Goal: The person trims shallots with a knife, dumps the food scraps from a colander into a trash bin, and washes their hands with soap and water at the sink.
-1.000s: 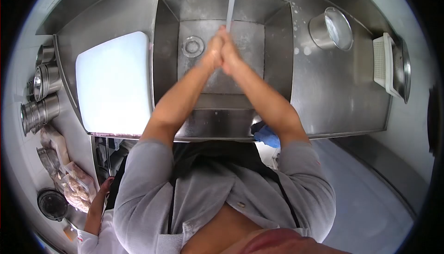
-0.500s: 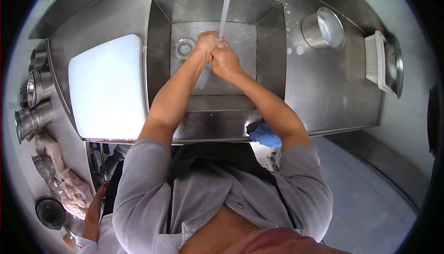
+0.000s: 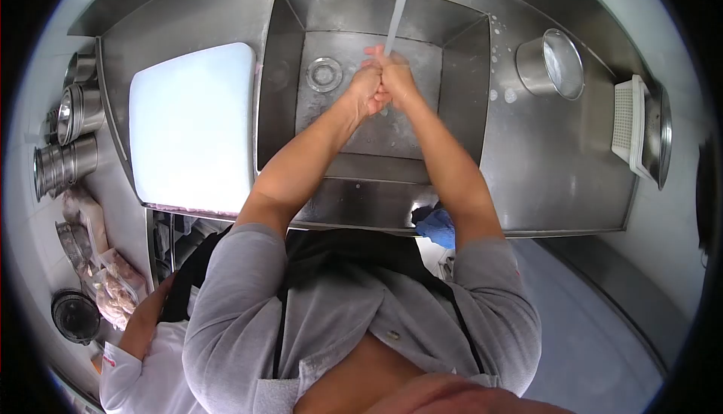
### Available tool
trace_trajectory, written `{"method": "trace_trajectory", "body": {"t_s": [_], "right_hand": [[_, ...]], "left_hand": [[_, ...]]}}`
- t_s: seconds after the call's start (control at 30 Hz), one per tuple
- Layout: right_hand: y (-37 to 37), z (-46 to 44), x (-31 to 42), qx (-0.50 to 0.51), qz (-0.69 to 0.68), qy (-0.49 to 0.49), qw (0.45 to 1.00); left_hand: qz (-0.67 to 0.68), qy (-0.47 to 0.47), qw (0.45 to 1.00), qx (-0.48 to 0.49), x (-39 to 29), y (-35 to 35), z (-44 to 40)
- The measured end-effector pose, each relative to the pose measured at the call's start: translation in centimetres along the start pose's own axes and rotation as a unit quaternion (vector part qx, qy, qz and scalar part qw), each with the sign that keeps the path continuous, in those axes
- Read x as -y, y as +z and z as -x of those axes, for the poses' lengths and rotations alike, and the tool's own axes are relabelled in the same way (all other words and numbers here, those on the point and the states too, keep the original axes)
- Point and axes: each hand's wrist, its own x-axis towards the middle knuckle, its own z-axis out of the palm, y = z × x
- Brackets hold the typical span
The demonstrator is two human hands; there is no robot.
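Over the steel sink [image 3: 463,82], my left hand [image 3: 365,85] and my right hand [image 3: 398,79] press against each other, both wet. A stream of water [image 3: 399,11] falls onto them from above, meeting my right hand near its top. Some fingers of the right hand stretch out to the left. The fingers of my left hand are mostly hidden where the hands overlap. No object shows between them. Left of the hands, the round drain fitting [image 3: 324,74] lies on the sink floor.
A white cutting board [image 3: 192,128] lies left of the sink. On the right counter stand a steel pot [image 3: 550,64] and a white basket [image 3: 629,124]. A blue cloth [image 3: 437,227] hangs at the front edge. Another person's white sleeve [image 3: 124,372] is close at lower left.
The view has shifted, so the sink sits farther right in it. My hands have changed their grip on each other, from closely clasped to fingers partly stretched out under the water.
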Motion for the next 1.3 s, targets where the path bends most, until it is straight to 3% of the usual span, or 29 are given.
{"method": "trace_trajectory", "body": {"t_s": [0.03, 0.1, 0.17, 0.2, 0.23, 0.27, 0.3, 0.33, 0.37, 0.4, 0.5, 0.57, 0.7, 0.8, 0.83, 0.9, 0.97, 1.07, 1.13, 1.17, 1.2, 1.23, 1.27, 1.3], "right_hand": [[-0.5, -0.6, 0.0, 0.04, -0.059, 0.012, 0.997], [-1.6, -2.7, -0.5, 0.116, -0.174, 0.033, 0.977], [-2.4, -3.6, -2.4, 0.076, -0.183, 0.062, 0.978], [-2.0, -3.3, -2.9, 0.048, -0.2, 0.053, 0.977], [-1.3, -2.6, -2.7, 0.02, -0.216, 0.043, 0.975], [0.7, -1.1, -3.8, -0.018, -0.244, 0.008, 0.969], [1.9, 1.3, -4.3, -0.055, -0.272, -0.027, 0.96], [2.1, 5.2, -1.4, 0.024, -0.222, 0.041, 0.974], [2.0, 5.1, -1.2, 0.014, -0.238, 0.057, 0.969], [2.0, 4.7, -1.1, 0.004, -0.255, 0.075, 0.964], [0.5, 1.0, -1.2, -0.003, -0.224, 0.084, 0.971], [-1.8, -0.5, 1.5, 0.025, -0.226, 0.127, 0.965], [-2.5, -1.4, 1.3, 0.107, -0.277, 0.035, 0.954], [-0.3, -0.7, -0.7, 0.139, -0.345, -0.019, 0.928], [1.1, 0.6, -1.5, 0.142, -0.379, -0.03, 0.914], [1.8, 3.0, -2.2, 0.148, -0.412, -0.013, 0.899], [1.6, 4.9, -2.4, 0.154, -0.412, 0.047, 0.897], [1.3, 2.8, -3.3, -0.007, -0.125, -0.081, 0.989], [2.2, 3.8, -0.5, 0.011, 0.121, -0.126, 0.985], [2.4, 3.9, 0.6, 0.019, 0.244, -0.149, 0.958], [1.7, 1.5, -0.5, -0.013, 0.342, -0.241, 0.908], [1.0, 0.3, 0.3, 0.043, 0.251, -0.154, 0.955], [0.1, -0.6, 1.5, 0.1, 0.156, -0.067, 0.98], [-0.6, -1.4, 2.5, 0.158, 0.057, 0.02, 0.986]], "left_hand": [[0.026, -0.033, 0.997, 0.068, -0.4, 0.1, 0.3], [-0.051, 0.065, 0.996, -0.013, 0.0, 2.3, 0.0], [-0.124, 0.161, 0.975, -0.095, 0.6, 4.4, -0.1], [-0.319, 0.241, 0.905, -0.148, 0.5, 4.4, 0.0], [-0.496, 0.309, 0.788, -0.193, 0.2, 4.2, 0.0], [-0.648, 0.361, 0.63, -0.229, 0.0, 4.0, 0.1], [-0.67, 0.368, 0.607, -0.216, -0.2, 3.3, -0.1], [-0.692, 0.375, 0.582, -0.203, -0.2, 2.1, -0.5], [-0.715, 0.382, 0.555, -0.189, -0.2, 1.5, -0.7], [-0.66, 0.301, 0.675, -0.133, -0.3, 1.8, 0.0], [-0.464, 0.265, 0.844, -0.035, 4.0, 0.2, -0.3], [-0.561, 0.343, 0.753, -0.005, 5.2, 4.3, 4.4], [-0.652, 0.455, 0.604, 0.061, 4.0, 4.9, 5.5], [-0.673, 0.382, 0.633, 0.013, 0.7, 4.2, 3.8], [-0.714, 0.342, 0.61, -0.022, -0.6, 3.7, 3.1], [-0.784, 0.257, 0.558, -0.09, -3.3, 2.4, 1.9], [-0.831, 0.315, 0.445, -0.112, -3.3, 1.6, 1.9], [-0.893, 0.349, 0.269, -0.086, -2.0, 1.5, 3.3], [-0.917, 0.354, 0.172, -0.071, -0.6, 1.8, 4.7], [-0.929, 0.276, 0.244, -0.039, -0.6, 2.5, 5.4], [-0.929, 0.197, 0.313, -0.005, -1.4, 4.7, 6.9], [-0.918, 0.114, 0.378, 0.029, -1.8, 6.0, 7.7], [-0.871, 0.324, 0.352, 0.116, -1.2, 3.1, 6.2], [-0.796, 0.345, 0.487, 0.103, -1.2, 3.3, 6.0]]}}
